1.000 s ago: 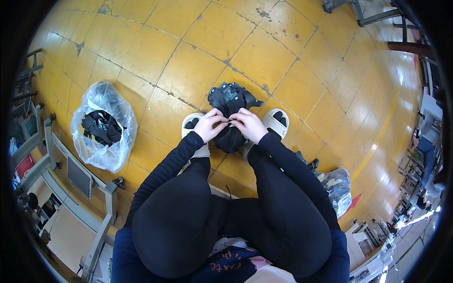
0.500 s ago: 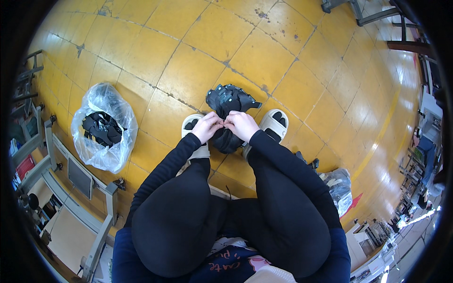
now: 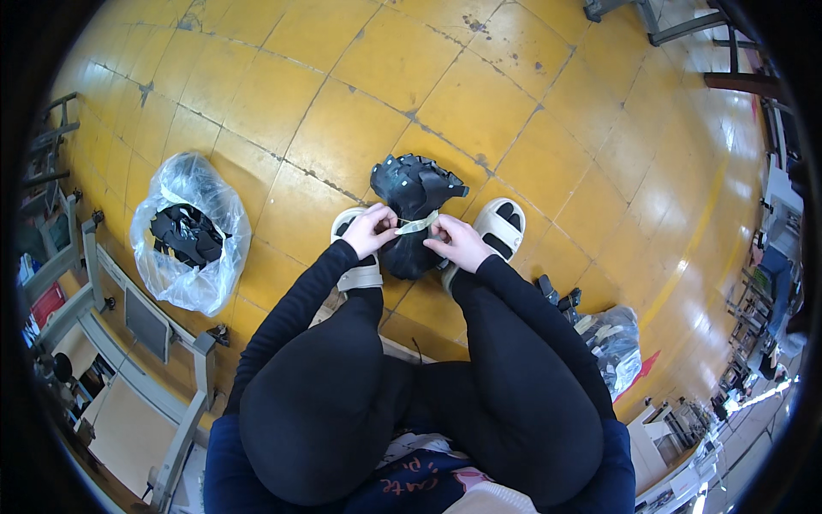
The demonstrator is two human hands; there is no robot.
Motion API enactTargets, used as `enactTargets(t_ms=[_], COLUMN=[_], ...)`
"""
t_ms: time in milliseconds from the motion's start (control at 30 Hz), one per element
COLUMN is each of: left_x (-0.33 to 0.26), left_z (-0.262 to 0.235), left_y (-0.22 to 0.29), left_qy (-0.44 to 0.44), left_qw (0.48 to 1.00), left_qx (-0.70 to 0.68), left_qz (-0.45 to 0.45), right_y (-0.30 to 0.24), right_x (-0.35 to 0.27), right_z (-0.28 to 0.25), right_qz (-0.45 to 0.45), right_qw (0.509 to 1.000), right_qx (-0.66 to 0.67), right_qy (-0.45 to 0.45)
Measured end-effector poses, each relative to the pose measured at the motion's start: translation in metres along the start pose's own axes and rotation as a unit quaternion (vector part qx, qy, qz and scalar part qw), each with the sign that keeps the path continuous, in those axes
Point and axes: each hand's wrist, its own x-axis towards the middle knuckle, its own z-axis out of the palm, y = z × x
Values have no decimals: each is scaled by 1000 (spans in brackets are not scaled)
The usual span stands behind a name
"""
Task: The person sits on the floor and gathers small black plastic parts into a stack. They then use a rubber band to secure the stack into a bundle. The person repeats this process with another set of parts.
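Note:
A bundle of black flat pieces, pinched in at its middle, lies on the floor between my feet. A pale strip stretches across that narrow middle. At the strip's left end, my left hand pinches it between thumb and fingertips. My right hand has its fingers closed on the other end. Whether the strip runs all the way round the bundle is hidden underneath. My beige slippers flank the bundle on both sides.
To the left, a clear plastic bag stands open with black pieces in it. Another clear bag sits at the right by my knee, with small dark items beside it. Grey metal frames line the left.
My hands have moved apart from the middle of the bundle, the right one going right and slightly nearer. The pale strip now shows stretched between them.

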Motion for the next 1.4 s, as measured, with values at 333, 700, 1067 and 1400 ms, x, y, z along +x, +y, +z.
enactTargets(t_ms=[333, 700, 1067, 1400], left_x=[1, -3, -6, 20], left_z=[14, 24, 19, 26], left_y=[43, 37, 47, 33], left_qy=[39, 42, -16, 97], left_qw=[994, 999, 995, 989], left_qx=[101, -12, 74, 55], left_qz=[28, -29, 63, -92], right_y=[-4, -7, 9, 10], right_x=[17, 17, 23, 22], right_z=[5, 12, 9, 3], right_qz=[-44, 125, 40, 30], right_qw=[998, 978, 999, 996], right_qx=[-40, 159, 25, 57], right_qy=[2, -55, -14, -55])
